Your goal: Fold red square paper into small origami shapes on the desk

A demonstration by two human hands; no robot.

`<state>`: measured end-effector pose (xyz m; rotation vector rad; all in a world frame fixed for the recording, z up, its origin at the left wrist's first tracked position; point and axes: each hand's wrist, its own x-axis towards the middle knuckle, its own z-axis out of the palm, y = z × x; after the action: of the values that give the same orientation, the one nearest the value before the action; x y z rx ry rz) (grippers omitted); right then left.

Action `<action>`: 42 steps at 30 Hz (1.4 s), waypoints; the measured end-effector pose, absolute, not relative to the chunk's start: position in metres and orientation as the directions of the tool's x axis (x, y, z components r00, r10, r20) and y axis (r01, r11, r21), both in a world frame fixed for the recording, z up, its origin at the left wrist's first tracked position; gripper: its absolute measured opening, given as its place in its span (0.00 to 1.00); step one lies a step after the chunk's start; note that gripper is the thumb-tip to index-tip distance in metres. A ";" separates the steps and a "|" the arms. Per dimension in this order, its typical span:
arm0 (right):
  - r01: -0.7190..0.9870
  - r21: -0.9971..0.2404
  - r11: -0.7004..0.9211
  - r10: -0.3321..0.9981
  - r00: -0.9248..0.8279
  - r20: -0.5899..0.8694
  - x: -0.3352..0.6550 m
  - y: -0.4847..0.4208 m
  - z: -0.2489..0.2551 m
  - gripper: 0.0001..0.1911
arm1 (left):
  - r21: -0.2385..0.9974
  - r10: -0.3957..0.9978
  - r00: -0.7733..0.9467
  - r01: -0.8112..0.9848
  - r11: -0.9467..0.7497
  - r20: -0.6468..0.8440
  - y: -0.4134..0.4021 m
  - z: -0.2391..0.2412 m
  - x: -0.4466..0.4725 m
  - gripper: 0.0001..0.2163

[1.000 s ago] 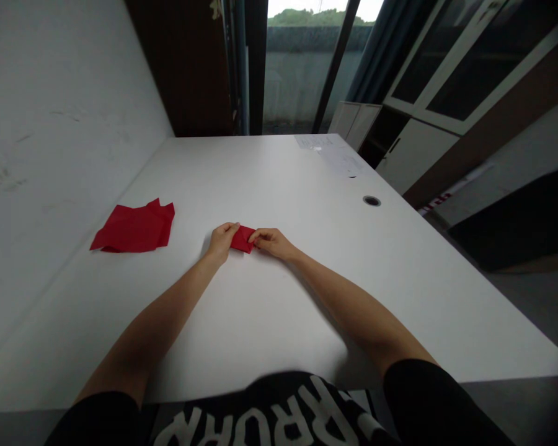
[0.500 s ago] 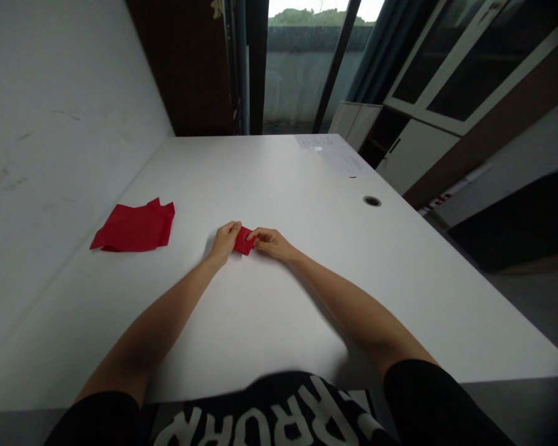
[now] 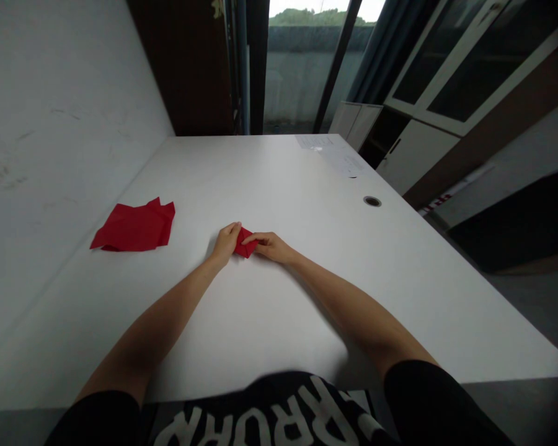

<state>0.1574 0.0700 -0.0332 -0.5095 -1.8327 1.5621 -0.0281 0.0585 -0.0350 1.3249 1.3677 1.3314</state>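
A small folded piece of red paper [image 3: 243,243] lies on the white table [image 3: 279,310] between my two hands. My left hand [image 3: 225,243] pinches its left side with closed fingers. My right hand [image 3: 270,246] pinches its right side, fingertips pressed on the paper. Only a small red wedge shows between the fingers; the rest is covered by them.
A loose stack of red paper sheets [image 3: 134,227] lies on the table at the left, near the white wall. A round cable hole [image 3: 372,201] is at the right. White papers [image 3: 339,156] lie at the far end. Cabinets stand beyond the table's right edge.
My hands have drawn closer together over the red paper, and the visible red patch has shrunk as it was folded smaller. The stack at the left has not moved.
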 end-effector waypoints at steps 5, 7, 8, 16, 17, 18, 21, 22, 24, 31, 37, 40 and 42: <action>-0.066 -0.971 0.232 0.725 -0.654 0.217 0.161 0.071 -0.028 0.11 | 1.000 1.000 0.017 -0.009 -0.005 0.005 0.061 -0.030 -0.035 0.17; -0.046 -0.970 0.240 0.717 -0.665 0.209 0.162 0.072 -0.026 0.10 | 0.999 0.997 0.074 -0.021 0.029 -0.028 0.061 -0.028 -0.038 0.17; -0.036 -0.969 0.244 0.709 -0.675 0.204 0.163 0.072 -0.025 0.10 | 0.999 0.995 0.091 -0.015 0.034 -0.033 0.062 -0.027 -0.039 0.17; 0.087 -0.865 0.494 0.697 -0.634 0.335 0.165 0.075 -0.028 0.14 | 0.949 0.998 -0.001 0.309 -0.064 0.068 0.064 -0.029 -0.045 0.15; 0.141 -0.811 0.567 0.685 -0.628 0.369 0.165 0.075 -0.027 0.14 | 0.906 0.995 -0.013 0.413 -0.086 0.101 0.064 -0.029 -0.046 0.15; 0.199 -0.743 0.640 0.667 -0.624 0.408 0.165 0.075 -0.026 0.13 | 0.852 0.991 -0.018 0.513 -0.104 0.131 0.063 -0.029 -0.047 0.14; 0.340 -0.524 0.781 0.599 -0.645 0.475 0.164 0.072 -0.022 0.11 | 0.684 0.984 0.003 0.718 -0.127 0.180 0.060 -0.028 -0.047 0.12; 0.366 -0.466 0.805 0.575 -0.672 0.466 0.163 0.071 -0.021 0.10 | 0.638 0.983 0.025 0.757 -0.139 0.185 0.059 -0.028 -0.047 0.12; 0.392 -0.368 0.843 0.525 -0.749 0.405 0.162 0.069 -0.020 0.10 | 0.561 0.977 0.072 0.809 -0.176 0.202 0.058 -0.028 -0.048 0.10; 0.415 -0.286 0.864 0.497 -0.795 0.347 0.166 0.067 -0.026 0.10 | 0.509 0.937 0.202 0.796 -0.326 0.284 0.052 -0.027 -0.053 0.06; 0.388 -0.366 0.846 0.510 -0.789 0.343 0.175 0.067 -0.025 0.10 | 0.437 0.888 0.337 0.779 -0.450 0.314 0.020 -0.024 -0.062 0.11; 0.377 -0.406 0.832 0.523 -0.777 0.351 0.179 0.063 -0.022 0.10 | 0.445 0.871 0.389 0.750 -0.489 0.302 0.010 -0.024 -0.062 0.10; 0.383 -0.421 0.822 0.538 -0.764 0.356 0.181 0.060 -0.022 0.10 | 0.461 0.874 0.386 0.744 -0.484 0.295 0.006 -0.024 -0.059 0.10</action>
<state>0.1812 0.0596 -0.0221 -0.6829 -2.5351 0.4497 -0.0593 0.0061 -0.0241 2.3933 1.4306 0.7431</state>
